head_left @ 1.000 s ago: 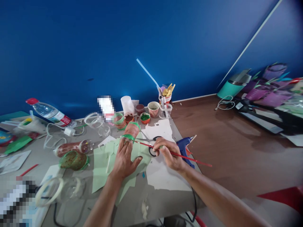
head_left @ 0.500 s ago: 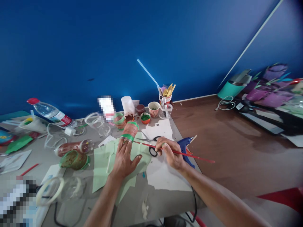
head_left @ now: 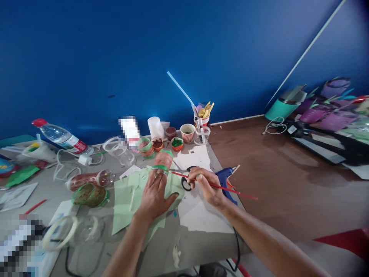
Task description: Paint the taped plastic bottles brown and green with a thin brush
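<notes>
My left hand (head_left: pixel 155 194) lies flat with spread fingers on pale green paper (head_left: pixel 127 200), its fingertips against a brown-painted bottle piece with green bands (head_left: pixel 163 159). My right hand (head_left: pixel 205 187) pinches a long red paintbrush (head_left: pixel 230 189). The brush tip reaches the lower green band of the bottle piece. Black-handled scissors (head_left: pixel 186 177) lie just under the brush, beside my right fingers.
A blue glue gun (head_left: pixel 225 177) lies right of my hand near the table edge. Small paint cups (head_left: pixel 177 144) and a cup of tools (head_left: pixel 201 119) stand at the back. A water bottle (head_left: pixel 60 137), cut plastic bottles (head_left: pixel 86 180) and white paper (head_left: pixel 198 213) litter the grey table.
My left hand and the banded bottle piece have shifted slightly to the right. The brush tip has moved along the green band while my right hand stayed in place.
</notes>
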Available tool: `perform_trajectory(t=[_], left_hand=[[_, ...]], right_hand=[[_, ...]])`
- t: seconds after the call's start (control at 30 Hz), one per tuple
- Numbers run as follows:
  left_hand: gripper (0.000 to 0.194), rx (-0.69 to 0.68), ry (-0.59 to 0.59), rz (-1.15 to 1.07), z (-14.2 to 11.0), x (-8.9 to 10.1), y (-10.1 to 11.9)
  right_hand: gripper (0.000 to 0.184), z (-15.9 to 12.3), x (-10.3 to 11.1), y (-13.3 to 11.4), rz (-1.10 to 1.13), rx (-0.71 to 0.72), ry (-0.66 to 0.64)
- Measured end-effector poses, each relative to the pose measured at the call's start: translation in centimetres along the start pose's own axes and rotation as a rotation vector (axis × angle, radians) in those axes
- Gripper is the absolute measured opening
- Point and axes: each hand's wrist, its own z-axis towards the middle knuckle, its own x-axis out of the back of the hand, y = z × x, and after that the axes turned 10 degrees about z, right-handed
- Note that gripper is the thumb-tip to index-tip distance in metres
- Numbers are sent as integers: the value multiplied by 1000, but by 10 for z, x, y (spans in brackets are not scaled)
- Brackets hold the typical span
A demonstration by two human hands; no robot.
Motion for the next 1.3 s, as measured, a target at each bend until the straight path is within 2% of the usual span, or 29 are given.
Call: perform_trajectory(t=[0.17, 0.43, 0.73, 0.93, 1.13, 1.3], left_hand=[[64, -24, -17, 46, 0, 3, 2], [56, -8, -177, 14, 8, 18, 6], [56, -50, -197, 64, 10, 20, 6], [54, -81, -230, 47, 13, 21, 9], [55, -73, -219, 47, 12, 21, 7], [53, -66, -217, 46, 11, 20, 6]], right_hand=[[36, 4, 6, -2, 132, 1, 80], [34, 5, 3, -3, 130, -35, -19], [38, 11, 16, -6, 92, -24, 49], [39, 11, 13, -7, 47, -71, -28], [38, 13, 19, -4, 110, -65, 86], [37, 12, 17, -3, 93, -100, 44]])
